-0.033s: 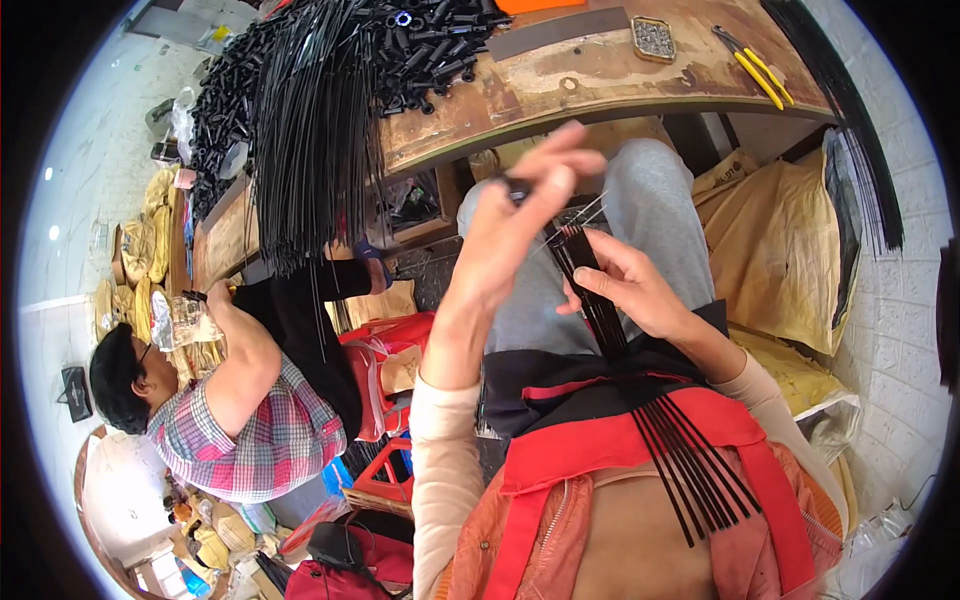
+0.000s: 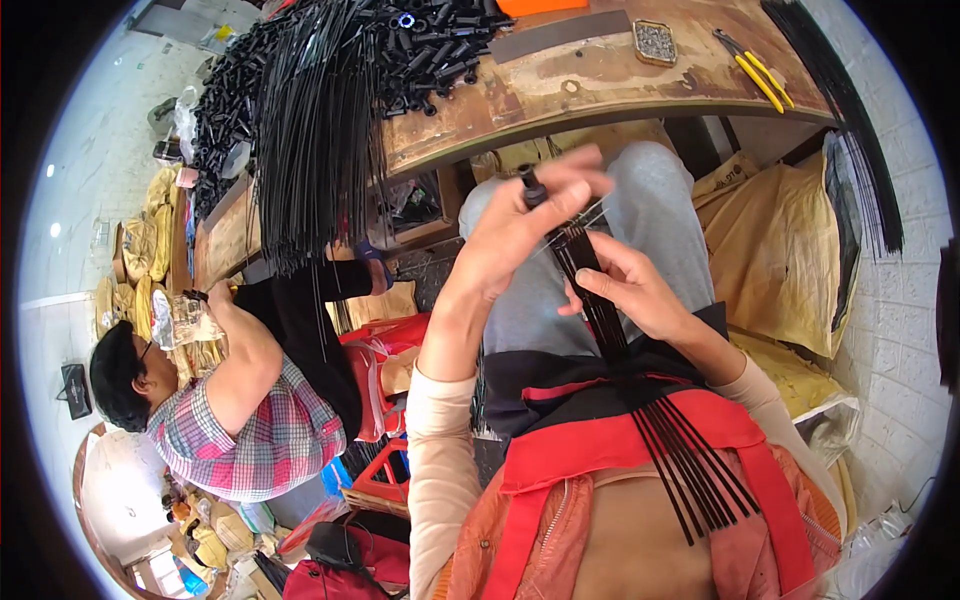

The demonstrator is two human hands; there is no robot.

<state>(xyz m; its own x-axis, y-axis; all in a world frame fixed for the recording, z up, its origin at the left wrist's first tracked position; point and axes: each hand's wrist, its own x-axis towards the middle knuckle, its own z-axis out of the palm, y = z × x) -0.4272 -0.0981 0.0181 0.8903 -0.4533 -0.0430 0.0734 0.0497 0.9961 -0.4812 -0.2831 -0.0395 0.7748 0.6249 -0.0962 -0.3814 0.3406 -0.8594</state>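
Observation:
My left hand [image 2: 525,230] is over my lap, wrapped round a short black tubular part [image 2: 532,184] that stands up past the thumb; its outer fingers are blurred. Just right of it, my right hand [image 2: 638,290] grips a flat bundle of thin black cables [image 2: 603,325] between thumb and fingers. Thin bare wire ends stick out at the bundle's top, close beneath my left fingers. Lower down, the cables run over my red and black apron [image 2: 590,452] and fan out in separate black strands [image 2: 695,475].
A wooden workbench [image 2: 560,95] carries a heap of black tubular parts [image 2: 430,50], hanging black cables [image 2: 315,150], a tray of small metal pieces [image 2: 655,42] and yellow-handled pliers [image 2: 757,75]. More cables [image 2: 850,130] hang at right. A co-worker in a checked shirt [image 2: 255,430] sits left.
My left hand has shifted slightly, and the black tubular part in it now stands higher and shows more. My right hand and the cable bundle look the same.

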